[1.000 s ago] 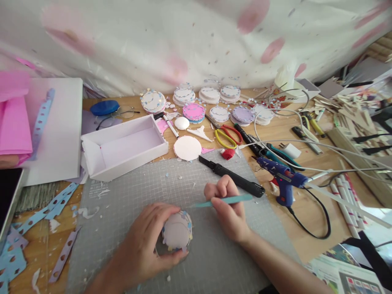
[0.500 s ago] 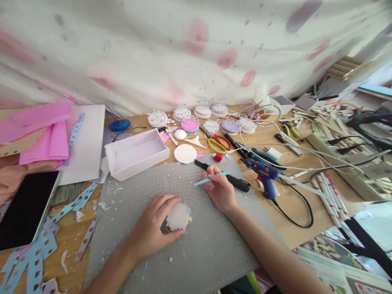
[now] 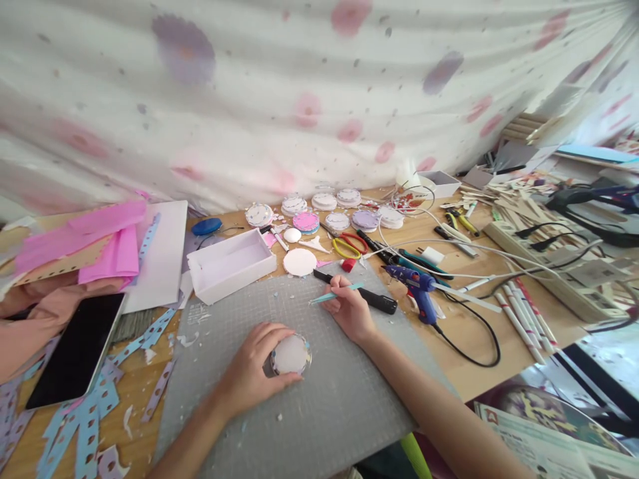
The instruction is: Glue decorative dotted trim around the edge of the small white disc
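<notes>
My left hand (image 3: 252,369) is curled around a small round white foam disc (image 3: 290,354) with coloured bits along its rim, holding it on the grey cutting mat (image 3: 319,412). My right hand (image 3: 349,309) is closed on a thin teal stick tool (image 3: 333,293) that points left, a little above and to the right of the disc. A black utility knife (image 3: 359,293) lies just behind my right hand.
A white open box (image 3: 232,265), a plain white disc (image 3: 299,261), several decorated discs (image 3: 324,209), yellow scissors (image 3: 347,245) and a blue glue gun (image 3: 417,283) with cables lie behind the mat. A dark tablet (image 3: 77,349), pink paper (image 3: 100,246) and blue punched strips (image 3: 84,412) sit at left.
The camera has lifted and pulled back, so more of the table and curtain shows. Both hands keep their hold; the disc now lies flat under my left hand.
</notes>
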A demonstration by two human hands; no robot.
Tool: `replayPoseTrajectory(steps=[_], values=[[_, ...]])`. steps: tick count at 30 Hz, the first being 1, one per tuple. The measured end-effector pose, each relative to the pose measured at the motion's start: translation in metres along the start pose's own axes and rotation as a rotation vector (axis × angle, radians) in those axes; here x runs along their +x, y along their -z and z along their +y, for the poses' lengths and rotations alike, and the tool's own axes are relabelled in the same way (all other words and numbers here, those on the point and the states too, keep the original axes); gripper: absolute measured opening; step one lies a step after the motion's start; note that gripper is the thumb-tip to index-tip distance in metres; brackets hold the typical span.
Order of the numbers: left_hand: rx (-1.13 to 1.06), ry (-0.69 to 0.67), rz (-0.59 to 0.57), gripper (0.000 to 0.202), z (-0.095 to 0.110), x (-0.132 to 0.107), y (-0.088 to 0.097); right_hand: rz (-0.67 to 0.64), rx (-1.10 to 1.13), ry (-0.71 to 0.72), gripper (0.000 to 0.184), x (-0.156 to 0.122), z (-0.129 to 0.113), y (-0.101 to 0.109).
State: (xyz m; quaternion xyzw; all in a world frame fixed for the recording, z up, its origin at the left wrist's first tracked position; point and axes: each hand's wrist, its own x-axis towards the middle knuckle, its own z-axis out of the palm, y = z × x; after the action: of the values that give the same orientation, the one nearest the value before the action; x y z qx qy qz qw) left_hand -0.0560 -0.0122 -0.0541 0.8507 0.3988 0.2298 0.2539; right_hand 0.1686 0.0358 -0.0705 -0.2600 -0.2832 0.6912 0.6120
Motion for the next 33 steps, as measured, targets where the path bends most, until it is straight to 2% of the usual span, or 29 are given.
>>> replayPoseTrajectory(steps=[7,10,12,14,16,18,21,23,24,26,28,33], values=[[-0.016,0.011,-0.028,0.054,-0.007,-0.002,-0.004,-0.003,0.003,-0.003,0.018,0.001,0.003,0.002],[0.007,0.054,-0.081,0.061,-0.005,-0.001,-0.001,-0.004,0.002,0.001,0.017,0.001,0.003,0.002],[0.016,0.075,-0.141,0.078,-0.003,-0.001,0.003,-0.004,-0.002,0.004,0.017,0.001,0.003,0.002],[0.01,0.085,-0.192,0.103,-0.001,-0.003,0.011,-0.004,-0.007,0.008,0.016,0.0,0.003,0.001],[-0.02,0.091,-0.192,0.115,-0.002,-0.005,0.021,-0.003,-0.012,0.013,0.014,-0.001,0.003,0.0],[-0.067,0.122,-0.095,0.098,-0.006,-0.005,0.034,0.001,-0.035,0.015,0.013,-0.002,0.002,-0.001],[-0.092,0.258,0.217,0.055,-0.018,0.001,0.051,0.007,-0.082,0.007,0.012,-0.003,0.002,-0.002],[-0.09,0.373,0.405,0.048,-0.028,0.008,0.058,0.007,-0.1,-0.002,0.011,-0.002,0.001,-0.001],[-0.098,0.414,0.459,0.048,-0.033,0.011,0.06,0.005,-0.104,-0.004,0.011,-0.002,0.001,-0.001],[-0.114,0.439,0.503,0.047,-0.039,0.015,0.06,0.002,-0.116,-0.005,0.012,-0.001,0.002,0.0],[-0.117,0.402,0.511,0.041,-0.041,0.015,0.056,0.013,-0.131,0.005,0.013,-0.001,0.002,0.0],[-0.101,0.325,0.495,0.03,-0.032,0.002,0.04,0.068,-0.197,0.045,0.018,-0.004,0.004,-0.003]])
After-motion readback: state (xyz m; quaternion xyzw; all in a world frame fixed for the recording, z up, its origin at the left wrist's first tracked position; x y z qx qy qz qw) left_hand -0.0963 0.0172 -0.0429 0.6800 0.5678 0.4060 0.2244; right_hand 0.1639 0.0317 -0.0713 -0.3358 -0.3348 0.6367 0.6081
